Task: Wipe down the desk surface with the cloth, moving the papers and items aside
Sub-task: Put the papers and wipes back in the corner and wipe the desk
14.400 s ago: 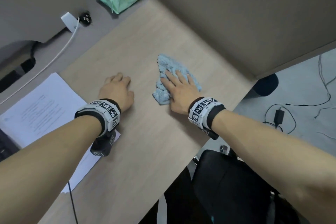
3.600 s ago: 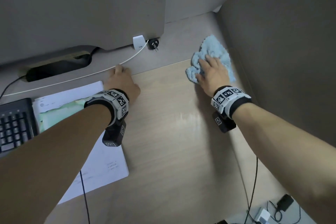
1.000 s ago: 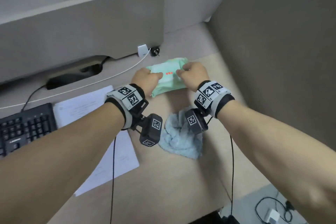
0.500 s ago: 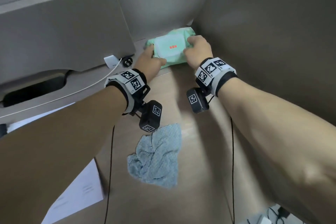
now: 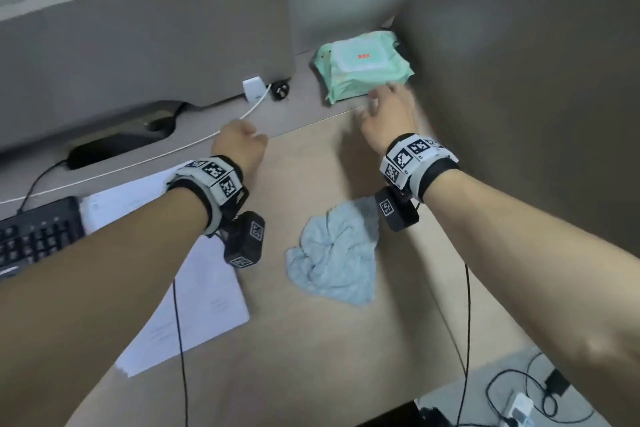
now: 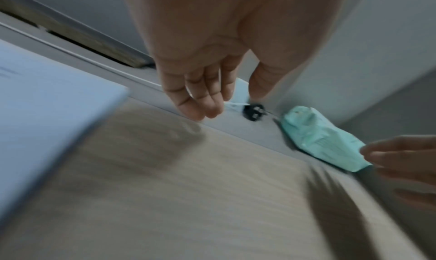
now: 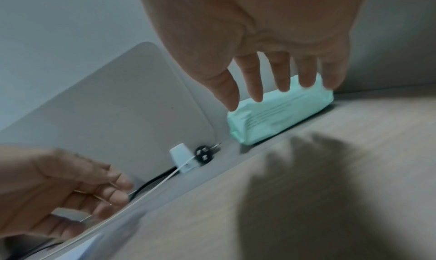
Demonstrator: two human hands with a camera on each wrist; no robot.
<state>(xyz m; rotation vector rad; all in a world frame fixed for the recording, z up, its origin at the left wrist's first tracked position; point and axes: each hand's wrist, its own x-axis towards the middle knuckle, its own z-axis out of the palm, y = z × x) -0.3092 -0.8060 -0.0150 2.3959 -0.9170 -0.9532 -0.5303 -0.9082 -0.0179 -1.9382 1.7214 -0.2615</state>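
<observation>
The crumpled light-blue cloth (image 5: 336, 253) lies loose on the wooden desk (image 5: 311, 340), under my right wrist. A green wipes pack (image 5: 363, 64) lies flat in the far corner against the partition. My right hand (image 5: 381, 100) hovers just in front of the pack with its fingers spread, touching nothing; the right wrist view shows a gap between the fingers (image 7: 257, 92) and the pack (image 7: 283, 111). My left hand (image 5: 242, 139) hangs relaxed and empty over the desk's grey back strip, near the white cable. White papers (image 5: 201, 291) lie under my left forearm.
A black keyboard (image 5: 38, 232) sits at the left edge. A white charger (image 5: 254, 88), a black plug (image 5: 280, 91) and a white cable (image 5: 138, 163) lie along the back strip. Grey partitions (image 5: 519, 80) close the back and right. Cables lie on the floor (image 5: 519, 402).
Both hands have let go of the wipes pack, which now lies in the far corner. The hands have drawn back towards me, the left one further to the left.
</observation>
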